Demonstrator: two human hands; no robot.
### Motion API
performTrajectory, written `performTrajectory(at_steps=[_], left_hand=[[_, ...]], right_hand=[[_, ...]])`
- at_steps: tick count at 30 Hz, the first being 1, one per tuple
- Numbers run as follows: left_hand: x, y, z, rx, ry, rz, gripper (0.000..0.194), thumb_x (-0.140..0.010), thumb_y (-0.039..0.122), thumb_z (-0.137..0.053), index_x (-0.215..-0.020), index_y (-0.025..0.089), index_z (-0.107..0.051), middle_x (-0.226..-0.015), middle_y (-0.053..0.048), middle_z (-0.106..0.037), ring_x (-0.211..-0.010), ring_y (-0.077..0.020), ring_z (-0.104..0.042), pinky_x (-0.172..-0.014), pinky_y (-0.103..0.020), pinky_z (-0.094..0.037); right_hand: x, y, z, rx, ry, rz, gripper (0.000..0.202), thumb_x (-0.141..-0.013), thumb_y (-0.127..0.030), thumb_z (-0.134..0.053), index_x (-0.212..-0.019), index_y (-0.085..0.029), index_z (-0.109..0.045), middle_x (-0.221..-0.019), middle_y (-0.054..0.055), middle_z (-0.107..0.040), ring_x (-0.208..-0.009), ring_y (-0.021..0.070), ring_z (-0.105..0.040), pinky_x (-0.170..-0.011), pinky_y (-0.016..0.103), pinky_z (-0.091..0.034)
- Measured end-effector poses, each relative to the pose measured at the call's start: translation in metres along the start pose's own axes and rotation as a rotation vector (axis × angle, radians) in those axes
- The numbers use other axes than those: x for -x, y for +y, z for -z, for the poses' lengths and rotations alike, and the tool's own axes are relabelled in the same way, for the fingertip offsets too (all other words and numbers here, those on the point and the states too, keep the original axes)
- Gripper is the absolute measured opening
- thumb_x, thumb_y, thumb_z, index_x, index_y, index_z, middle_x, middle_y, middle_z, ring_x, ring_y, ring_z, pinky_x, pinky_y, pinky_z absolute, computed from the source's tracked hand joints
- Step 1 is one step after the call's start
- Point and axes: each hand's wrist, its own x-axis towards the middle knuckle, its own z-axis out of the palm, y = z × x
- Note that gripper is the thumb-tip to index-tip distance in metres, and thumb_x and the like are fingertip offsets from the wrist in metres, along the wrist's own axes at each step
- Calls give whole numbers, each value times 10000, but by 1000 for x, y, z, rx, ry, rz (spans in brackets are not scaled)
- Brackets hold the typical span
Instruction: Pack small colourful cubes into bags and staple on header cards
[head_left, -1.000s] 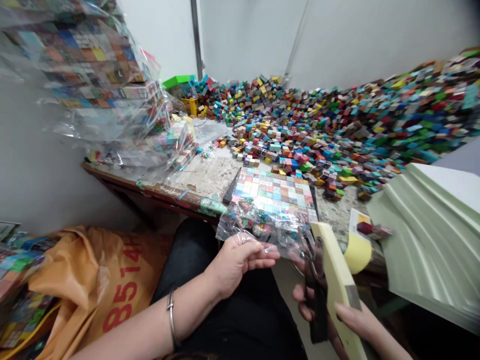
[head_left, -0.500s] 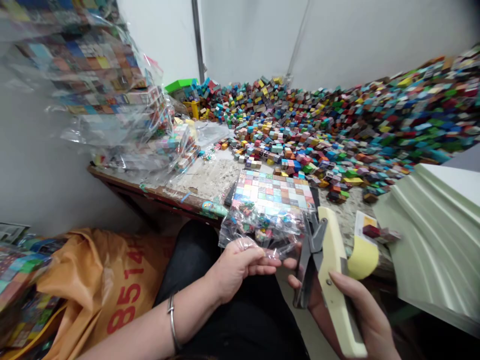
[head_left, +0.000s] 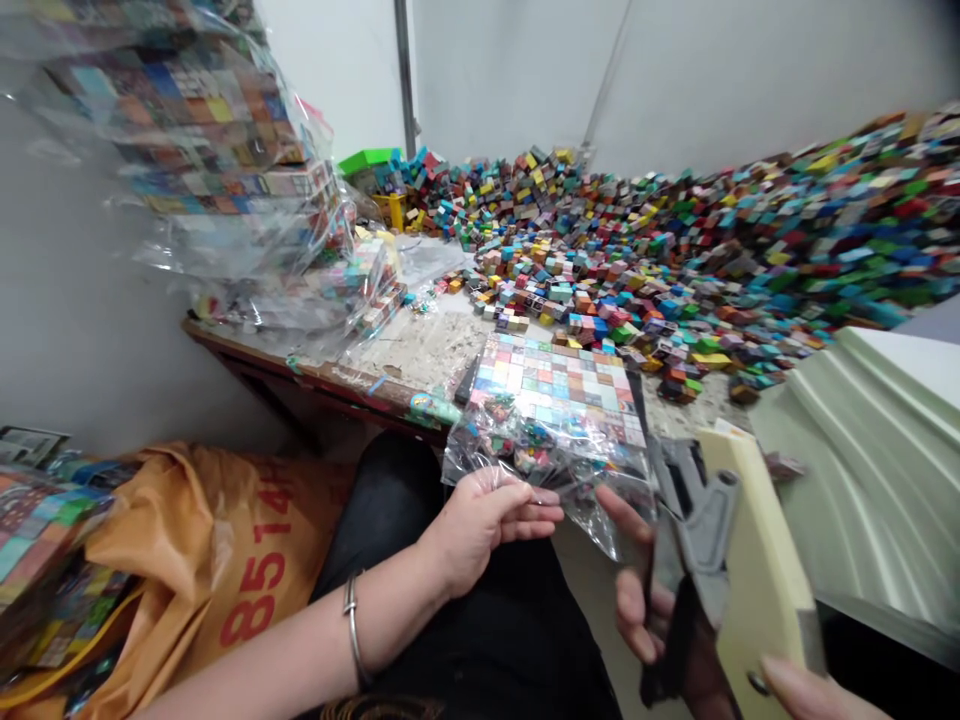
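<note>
With twelve straight ahead of me, an orange sack (head_left: 255, 560) printed with red figures lies low at ten o'clock. At eleven, a tall stack of plastic-wrapped colourful blocks (head_left: 225, 190) stands on the worn counter (head_left: 420, 350). A metal bracelet (head_left: 351, 610) circles my left wrist. The fingers of my left hand (head_left: 476, 530) pinch the near edge of a clear bag (head_left: 517, 450) at twelve, small colourful pieces showing through its crinkled film. Just beyond those pieces lies a flat tiled block (head_left: 559, 380), a dark board (head_left: 637, 395) showing past its side; I cannot tell how much of the tiled block the bag covers. Behind it, a heap of little coloured cubes (head_left: 645, 240) spreads from twelve to two. Toward one o'clock, my right hand (head_left: 699, 665) grasps a cream-and-metal tool (head_left: 757, 570), thumb on the cream body, fingers around the metal side, index finger near the bag. At two, pale green sheets (head_left: 862, 470) curve upward.
</note>
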Motion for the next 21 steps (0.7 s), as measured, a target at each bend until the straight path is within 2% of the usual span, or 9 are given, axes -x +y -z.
performTrajectory(at_steps=[5,9,14,18,21], left_hand=[[1,1,-2,-23,10,-12,148,-734,241,-598,-744,96,-567,-919,-141,-662,-850,-216,-633,-762,-322,-481],[1,2,-4,6,45,-8,160,-719,245,-621,-715,116,-526,-892,-139,-670,-850,-222,-636,-771,-338,-481],[-2,-1,-4,52,24,-21,169,-737,253,-612,-728,119,-510,-868,-131,-674,-822,-204,-644,-792,-344,-477],[-3,-5,-3,21,22,-47,223,-707,277,-656,-752,96,-534,-883,-138,-669,-814,-193,-644,-775,-314,-485],[-3,-7,-3,12,62,-55,237,-686,281,-676,-739,98,-534,-871,-131,-671,-812,-200,-647,-744,-300,-497]], right_hand=[[-20,4,-18,10,-1,2,918,-505,-624,-585,-1290,-189,-390,-734,63,-629,-534,184,-513,-453,279,-358],[-20,15,-13,-36,-22,-67,908,-516,-630,-575,-1289,-192,-386,-736,64,-621,-519,172,-503,-424,261,-345],[-14,19,-13,-29,-8,-92,954,-517,-609,-618,-1318,-185,-320,-792,74,-630,-562,165,-509,-466,255,-368],[-12,18,-14,53,13,-94,896,-556,-629,-576,-1299,-178,-358,-807,81,-626,-584,192,-533,-475,277,-392],[-6,19,-4,87,36,-88,829,-576,-629,-550,-1260,-180,-420,-825,87,-628,-605,217,-554,-498,304,-411]])
